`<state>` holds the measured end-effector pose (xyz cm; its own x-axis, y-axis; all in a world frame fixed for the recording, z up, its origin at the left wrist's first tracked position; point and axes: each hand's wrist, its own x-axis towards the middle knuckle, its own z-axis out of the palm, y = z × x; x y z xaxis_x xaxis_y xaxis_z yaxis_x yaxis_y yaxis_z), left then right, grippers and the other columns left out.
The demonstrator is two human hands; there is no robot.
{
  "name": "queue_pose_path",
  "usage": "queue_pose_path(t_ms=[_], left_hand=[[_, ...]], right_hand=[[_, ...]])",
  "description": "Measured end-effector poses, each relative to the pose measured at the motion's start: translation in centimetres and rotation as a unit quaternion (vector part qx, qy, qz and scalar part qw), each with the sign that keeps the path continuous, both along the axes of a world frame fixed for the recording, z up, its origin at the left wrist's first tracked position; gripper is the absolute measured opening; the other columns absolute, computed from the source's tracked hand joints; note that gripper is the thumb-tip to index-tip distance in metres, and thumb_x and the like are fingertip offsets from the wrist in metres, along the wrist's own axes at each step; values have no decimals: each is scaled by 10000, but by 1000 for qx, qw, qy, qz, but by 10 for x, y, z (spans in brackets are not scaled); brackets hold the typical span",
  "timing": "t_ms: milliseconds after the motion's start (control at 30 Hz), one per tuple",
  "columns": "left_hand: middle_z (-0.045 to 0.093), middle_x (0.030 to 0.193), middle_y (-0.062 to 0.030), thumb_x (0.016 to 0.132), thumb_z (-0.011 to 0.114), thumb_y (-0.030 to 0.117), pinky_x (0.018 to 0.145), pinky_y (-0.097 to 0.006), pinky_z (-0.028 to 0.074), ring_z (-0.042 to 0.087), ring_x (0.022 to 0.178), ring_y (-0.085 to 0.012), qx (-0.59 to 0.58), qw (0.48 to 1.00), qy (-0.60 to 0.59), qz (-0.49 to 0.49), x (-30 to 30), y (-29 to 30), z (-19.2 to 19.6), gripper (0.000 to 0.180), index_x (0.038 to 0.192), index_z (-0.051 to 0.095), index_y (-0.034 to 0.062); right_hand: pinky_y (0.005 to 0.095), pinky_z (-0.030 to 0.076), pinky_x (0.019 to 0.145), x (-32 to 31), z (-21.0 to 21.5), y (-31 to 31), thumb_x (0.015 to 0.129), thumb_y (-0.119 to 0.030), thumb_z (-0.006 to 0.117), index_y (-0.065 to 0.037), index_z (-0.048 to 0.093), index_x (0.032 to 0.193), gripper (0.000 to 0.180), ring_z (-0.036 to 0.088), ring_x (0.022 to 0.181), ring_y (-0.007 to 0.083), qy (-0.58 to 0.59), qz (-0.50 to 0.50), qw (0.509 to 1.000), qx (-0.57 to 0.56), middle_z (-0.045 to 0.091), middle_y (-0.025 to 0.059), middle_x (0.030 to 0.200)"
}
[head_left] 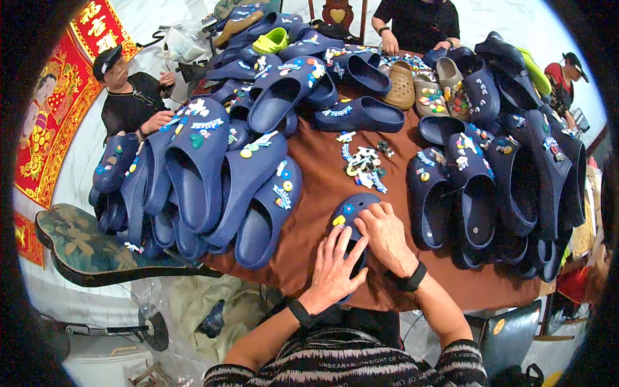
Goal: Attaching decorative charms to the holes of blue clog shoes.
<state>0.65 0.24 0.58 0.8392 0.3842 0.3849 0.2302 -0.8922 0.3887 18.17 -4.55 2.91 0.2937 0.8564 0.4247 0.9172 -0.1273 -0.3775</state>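
A navy clog (356,199) lies near the desk's (309,187) close edge, bearing a blue flower charm (349,209) and a yellow heart charm (339,220). Over it, the left hand (333,266) has fingers partly spread; the right hand's (389,241) fingers are bent together. Whether they grip anything, I cannot tell. Probably charm fixing is in hand; the next move calls for steady support and firm pressing. Beyond lie loose charms (365,165).

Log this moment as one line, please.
left hand: on navy clog; right hand: on its upper; clog: blue charm, yellow charm; beyond: loose charm pile
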Motion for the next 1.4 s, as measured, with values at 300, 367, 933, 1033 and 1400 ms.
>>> queue_pose_path(t_ms=[300,367,933,1033,1400], left_hand=[[311,1556,-232,779,801,296,1158,-573,309,288,1464,-438,1,1000,-11,-1,-1,-1,1,823,1497,427,147],[310,1556,-232,778,802,295,1158,-573,310,288,1463,-438,4,1000,-11,-1,0,0,0,822,1495,428,146],[297,1560,-242,773,814,293,1151,-580,310,277,1461,-454,2,1000,-4,5,0,-1,-2,862,1513,397,147],[294,1559,-245,770,816,287,1152,-579,309,270,1464,-455,4,1000,-5,3,1,-1,-3,868,1514,393,144],[297,1554,-244,771,813,280,1162,-575,303,276,1462,-452,0,1000,-13,7,1,0,1,849,1503,406,142]], right_hand=[[511,528,671,1,5,-9,953,-343,661,-63,588,967,290,672,809,404,124,-69,988,-60,676,178,873],[556,500,629,4,-3,-8,977,-370,629,-54,562,996,324,671,721,441,168,-71,980,-80,688,211,803],[522,485,625,-5,-18,-9,962,-295,653,-31,528,1029,300,660,696,421,238,-119,964,-14,660,225,755],[428,468,611,-3,-18,-13,969,-221,639,-23,518,1005,234,564,611,257,383,-84,919,39,569,146,703],[351,489,665,-17,-34,-22,981,-113,600,9,530,1017,145,565,712,181,428,-101,883,162,568,84,781]])
